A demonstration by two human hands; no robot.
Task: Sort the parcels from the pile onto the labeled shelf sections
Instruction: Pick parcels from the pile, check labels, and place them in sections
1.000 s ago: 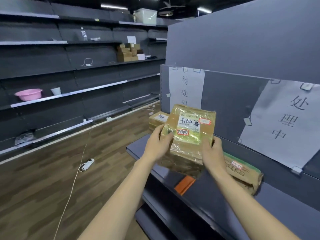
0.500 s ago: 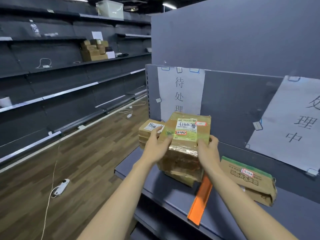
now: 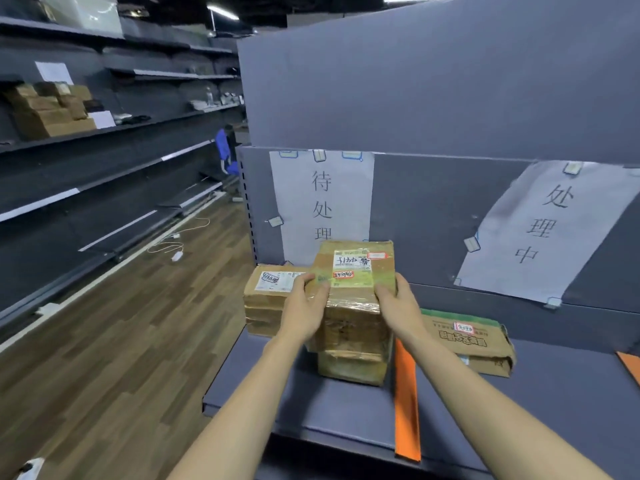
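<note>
A taped brown parcel with a white label and red stickers sits on top of another parcel on the grey shelf, below the left paper sign. My left hand grips its left side and my right hand grips its right side. A stack of flat brown parcels stands just left of it. A green-edged cardboard parcel lies to the right, under the right paper sign.
An orange divider strip splits the shelf into sections; a second one shows at the far right. Dark shelving with boxes lines the left wall. Cables lie on the wooden floor. A blue chair stands far back.
Both hands carried the parcel forward and down onto the parcel below the left sign. The view swung right and closer to the shelf.
</note>
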